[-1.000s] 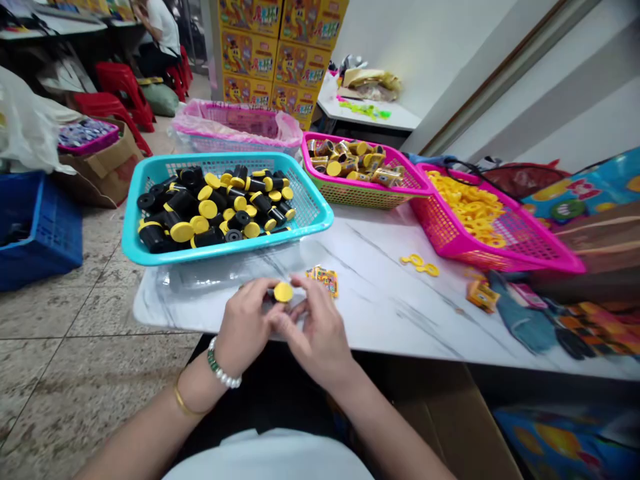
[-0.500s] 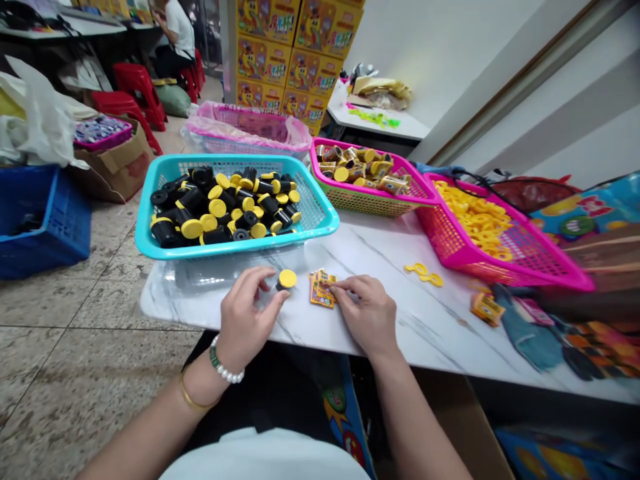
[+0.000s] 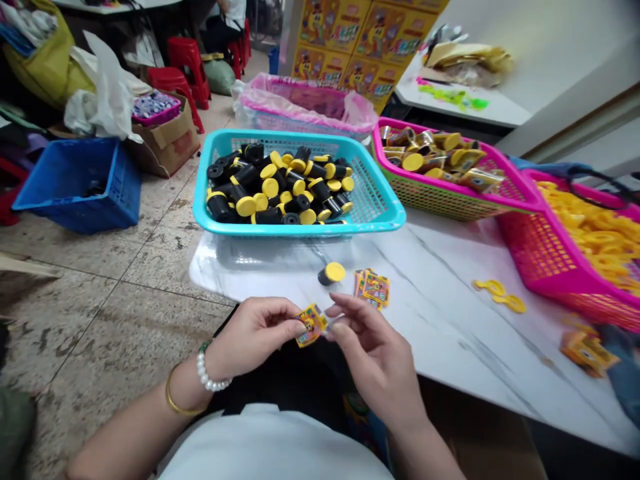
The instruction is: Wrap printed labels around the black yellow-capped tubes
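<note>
My left hand (image 3: pixel 265 331) pinches a small yellow printed label (image 3: pixel 311 325) between thumb and fingers, just off the table's front edge. On the other side of the label, my right hand (image 3: pixel 373 350) has thumb and forefinger closed at its pale, see-through edge; the remaining fingers are loosely curled. Beyond the hands, a black cylinder with a yellow cap (image 3: pixel 332 273) rests on the marble-patterned table (image 3: pixel 430 293). Right of that cylinder lies a small stack of similar printed labels (image 3: pixel 374 289).
A turquoise basket (image 3: pixel 300 229) holds black cylinders with yellow caps. Next to it, a pink-and-green basket (image 3: pixel 450 203) contains label-wrapped pieces. A pink basket (image 3: pixel 535 253) of yellow plastic parts stands right, near loose yellow parts (image 3: pixel 500 295). A blue crate (image 3: pixel 80 193) sits on the floor.
My right hand has drawn a label from the stack back toward me. My left hand has left the capped cylinder and now grips the label. The view has swung left.
</note>
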`<state>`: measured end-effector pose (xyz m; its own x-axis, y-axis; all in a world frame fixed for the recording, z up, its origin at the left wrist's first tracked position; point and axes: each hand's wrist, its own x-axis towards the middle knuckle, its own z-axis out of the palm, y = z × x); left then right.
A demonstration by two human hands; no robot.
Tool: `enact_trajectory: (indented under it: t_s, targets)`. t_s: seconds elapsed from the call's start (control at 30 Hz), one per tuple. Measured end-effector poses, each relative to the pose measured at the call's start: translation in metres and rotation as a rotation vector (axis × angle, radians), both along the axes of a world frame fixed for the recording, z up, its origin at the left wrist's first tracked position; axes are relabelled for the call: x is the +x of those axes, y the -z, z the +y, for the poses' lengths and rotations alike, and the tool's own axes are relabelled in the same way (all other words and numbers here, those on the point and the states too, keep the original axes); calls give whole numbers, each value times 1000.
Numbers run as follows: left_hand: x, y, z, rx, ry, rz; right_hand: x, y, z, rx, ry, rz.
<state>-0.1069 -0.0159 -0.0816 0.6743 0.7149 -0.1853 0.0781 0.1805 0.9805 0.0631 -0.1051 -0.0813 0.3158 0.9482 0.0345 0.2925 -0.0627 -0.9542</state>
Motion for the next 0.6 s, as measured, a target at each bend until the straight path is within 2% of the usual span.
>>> enact_trajectory:
  t_s: [0.07,0.13,0.3,0.43,0.6]
  targets:
    - [-5,-1,4,-87,70,12,1,-2,5,-189,-132,205]
    - [-7,0,5,-130,50,17,-3,-3,10,-295,-202,302]
    - [-6,4,2,-120,-81,33,-18,6,11,-266,-89,260]
    - [-7,3,1,-120,-73,20,-22,12,5,-233,-51,171]
    - [-10,0,4,-1,0,-19,-11,0,2,-305,-175,209]
